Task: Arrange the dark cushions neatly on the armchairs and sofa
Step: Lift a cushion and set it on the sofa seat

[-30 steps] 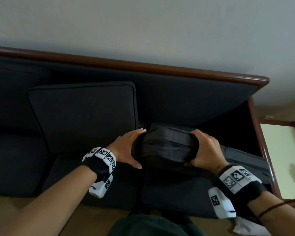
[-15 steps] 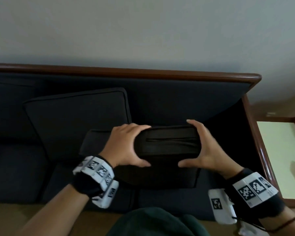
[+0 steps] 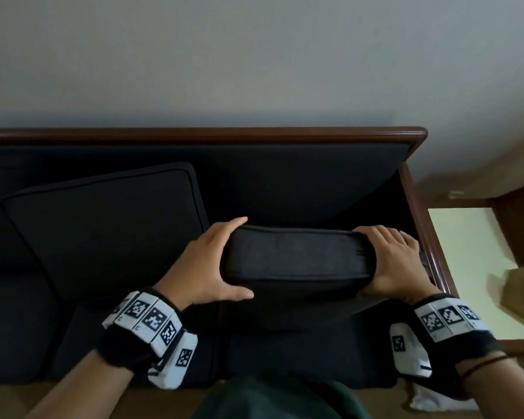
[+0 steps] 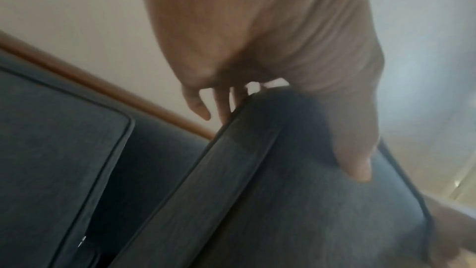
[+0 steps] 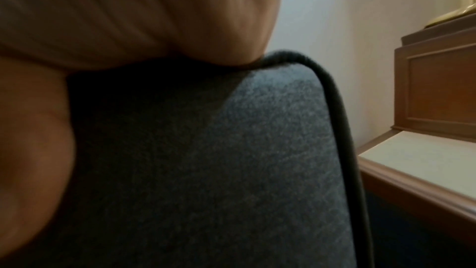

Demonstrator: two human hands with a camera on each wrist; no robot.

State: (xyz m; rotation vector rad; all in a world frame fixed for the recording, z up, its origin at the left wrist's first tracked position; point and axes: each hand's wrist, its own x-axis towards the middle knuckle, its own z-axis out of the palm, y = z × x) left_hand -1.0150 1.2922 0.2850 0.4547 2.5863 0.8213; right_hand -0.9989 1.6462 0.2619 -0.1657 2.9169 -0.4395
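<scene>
At right end of the dark upholstered sofa w/ brown wood trim point(image 3: 315, 182), a dark grey piped fabric cushion point(image 3: 297, 255) stands on edge on the seat. Left hand point(image 3: 206, 264) grips its left end, right hand point(image 3: 397, 264) wraps its right end, tight against the wooden sofa arm point(image 3: 421, 225). 2 cushions total: second dark square cushion point(image 3: 109, 234) leans on backrest, just left. Pale-topped wooden side table point(image 3: 466, 261) beyond the arm.

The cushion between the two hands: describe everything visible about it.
The cushion is dark grey woven fabric with piped edges and a zip along its right end. It stands on edge at the sofa's right end, top face toward the camera. The left hand and right hand grip its two ends.
</scene>
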